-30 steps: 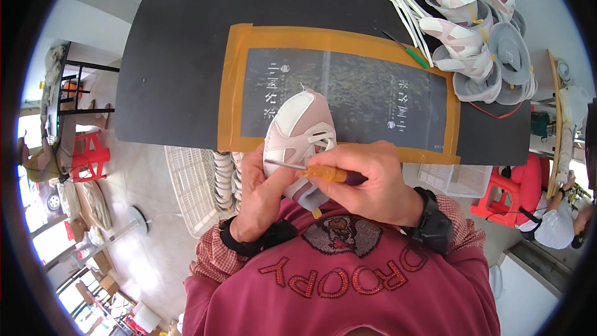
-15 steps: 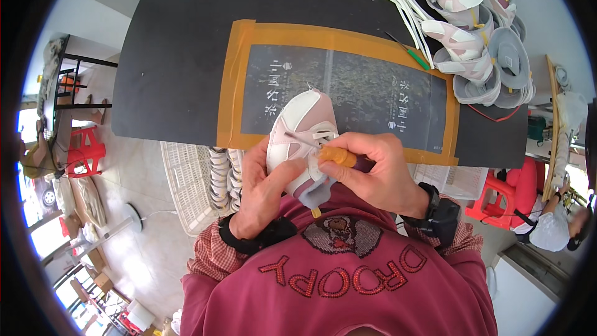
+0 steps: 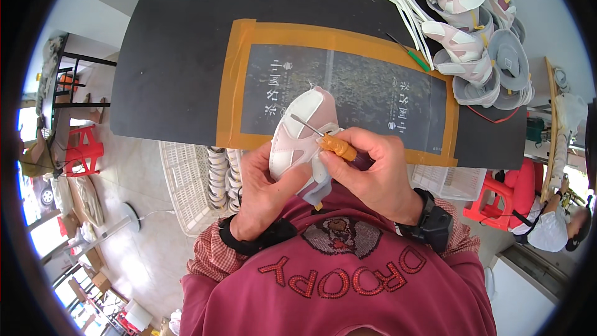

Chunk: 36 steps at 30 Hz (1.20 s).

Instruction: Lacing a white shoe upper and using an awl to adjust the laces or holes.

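My left hand (image 3: 264, 180) is closed around the lower side of a small white and pink shoe upper (image 3: 305, 127), thumb pressed on its face. The shoe's toe points away from me, and a grey lining flap hangs at its near end. In my right hand (image 3: 376, 165) is an awl-like hook tool (image 3: 339, 147) with a yellow, tape-wrapped handle. Its thin metal shaft slants up and left across the front of the shoe. My right fingers also rest close against the shoe's lacing side; whether they grip it too is hidden.
A black table (image 3: 180, 56) carries a taped-down sheet (image 3: 348, 31). White laces (image 3: 398, 6) and a green-handled tool (image 3: 418, 59) lie at the far right, beside stacked shoe uppers (image 3: 457, 40). Under the near edge stand a white basket (image 3: 186, 183) with shoe pieces and a clear bin (image 3: 457, 182).
The tool's shaft now shows more fully over the shoe, its tip farther up and left. The shoe has tilted slightly, and the right hand has shifted a little.
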Each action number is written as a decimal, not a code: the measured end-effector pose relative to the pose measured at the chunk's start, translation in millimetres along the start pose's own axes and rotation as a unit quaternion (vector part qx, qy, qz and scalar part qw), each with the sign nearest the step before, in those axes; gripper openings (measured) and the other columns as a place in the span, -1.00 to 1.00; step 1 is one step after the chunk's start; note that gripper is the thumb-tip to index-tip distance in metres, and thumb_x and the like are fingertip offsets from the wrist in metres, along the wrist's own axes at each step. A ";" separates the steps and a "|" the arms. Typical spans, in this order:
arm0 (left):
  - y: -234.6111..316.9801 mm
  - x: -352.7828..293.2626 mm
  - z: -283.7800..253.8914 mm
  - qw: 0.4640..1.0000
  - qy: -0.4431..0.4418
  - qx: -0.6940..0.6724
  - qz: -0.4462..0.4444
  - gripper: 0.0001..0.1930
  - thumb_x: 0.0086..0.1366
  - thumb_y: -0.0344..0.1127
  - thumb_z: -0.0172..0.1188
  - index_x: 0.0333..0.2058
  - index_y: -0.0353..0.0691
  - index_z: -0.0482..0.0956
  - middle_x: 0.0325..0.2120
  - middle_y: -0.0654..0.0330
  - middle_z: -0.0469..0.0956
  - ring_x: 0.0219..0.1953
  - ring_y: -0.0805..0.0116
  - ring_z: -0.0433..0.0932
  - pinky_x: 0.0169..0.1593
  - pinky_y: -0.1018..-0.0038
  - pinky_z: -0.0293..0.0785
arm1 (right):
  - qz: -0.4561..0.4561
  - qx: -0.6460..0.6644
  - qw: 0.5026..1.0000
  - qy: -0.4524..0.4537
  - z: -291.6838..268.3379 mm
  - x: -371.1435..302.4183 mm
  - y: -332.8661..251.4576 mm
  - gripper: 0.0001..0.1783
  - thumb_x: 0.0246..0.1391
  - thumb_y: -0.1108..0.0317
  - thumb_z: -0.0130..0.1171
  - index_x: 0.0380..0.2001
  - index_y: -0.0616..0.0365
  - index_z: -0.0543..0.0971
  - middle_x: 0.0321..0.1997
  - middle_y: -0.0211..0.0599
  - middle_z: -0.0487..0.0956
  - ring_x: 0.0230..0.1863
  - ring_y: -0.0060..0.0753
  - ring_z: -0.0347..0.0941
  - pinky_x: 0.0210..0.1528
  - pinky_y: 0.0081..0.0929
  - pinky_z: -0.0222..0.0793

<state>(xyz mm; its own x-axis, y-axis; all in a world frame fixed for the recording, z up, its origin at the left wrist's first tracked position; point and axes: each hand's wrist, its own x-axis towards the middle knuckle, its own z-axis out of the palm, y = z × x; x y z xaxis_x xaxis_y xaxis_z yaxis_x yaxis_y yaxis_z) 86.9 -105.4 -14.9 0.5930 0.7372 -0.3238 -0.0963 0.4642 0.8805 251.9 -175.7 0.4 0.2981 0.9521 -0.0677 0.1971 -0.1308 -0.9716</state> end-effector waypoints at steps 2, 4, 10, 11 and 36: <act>-1.3 0.7 -0.2 1.000 -0.004 0.015 0.020 -0.66 0.15 -0.55 0.19 -0.06 -0.43 0.51 -0.23 0.17 0.61 -0.24 0.51 0.58 -0.15 0.54 0.52 | -0.006 -0.008 1.000 0.008 1.2 -0.6 -0.5 -0.79 0.00 0.39 0.27 -0.29 0.28 0.60 -0.51 -0.23 0.61 -0.49 -0.67 0.49 -0.45 -0.58 0.39; -0.7 1.7 1.1 1.000 0.004 0.027 0.015 -0.68 0.13 -0.53 0.23 -0.10 -0.42 0.54 -0.28 0.19 0.62 -0.29 0.53 0.57 -0.20 0.55 0.52 | -0.002 -0.021 1.000 0.014 2.1 -0.9 -2.7 -0.79 0.00 0.38 0.27 -0.30 0.26 0.60 -0.53 -0.23 0.60 -0.51 -0.67 0.49 -0.47 -0.58 0.38; -1.2 1.6 1.1 0.999 0.023 0.049 0.008 -0.73 0.12 -0.52 0.24 -0.16 -0.41 0.56 -0.32 0.23 0.62 -0.33 0.56 0.56 -0.23 0.57 0.52 | -0.006 -0.028 0.999 0.021 5.0 -1.4 -2.2 -0.80 0.01 0.38 0.26 -0.30 0.26 0.60 -0.53 -0.22 0.60 -0.52 -0.63 0.51 -0.48 -0.57 0.38; -1.3 1.4 1.3 0.999 0.022 0.049 0.008 -0.73 0.12 -0.52 0.24 -0.16 -0.41 0.56 -0.32 0.23 0.62 -0.33 0.56 0.56 -0.23 0.57 0.52 | -0.006 -0.028 0.999 0.021 5.2 -1.6 -2.4 -0.80 0.01 0.38 0.26 -0.30 0.26 0.60 -0.53 -0.22 0.60 -0.52 -0.63 0.51 -0.48 -0.57 0.38; 0.5 5.2 6.5 0.991 0.097 0.071 0.065 -0.76 0.10 -0.50 0.20 -0.22 -0.41 0.59 -0.40 0.27 0.62 -0.38 0.59 0.53 -0.28 0.60 0.48 | -0.079 -0.129 0.988 -0.032 -20.5 -21.6 -14.8 -0.84 0.01 0.49 0.20 -0.28 0.22 0.58 -0.48 -0.26 0.60 -0.58 -0.40 0.53 -0.55 -0.52 0.37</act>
<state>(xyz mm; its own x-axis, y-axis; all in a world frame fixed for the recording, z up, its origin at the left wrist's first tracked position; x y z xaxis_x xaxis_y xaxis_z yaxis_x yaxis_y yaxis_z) 95.1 -104.5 -13.9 0.4161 0.8735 -0.2528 -0.0400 0.2953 0.9546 261.8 -199.9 20.9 0.1870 0.9807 0.0578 0.4701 -0.0377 -0.8818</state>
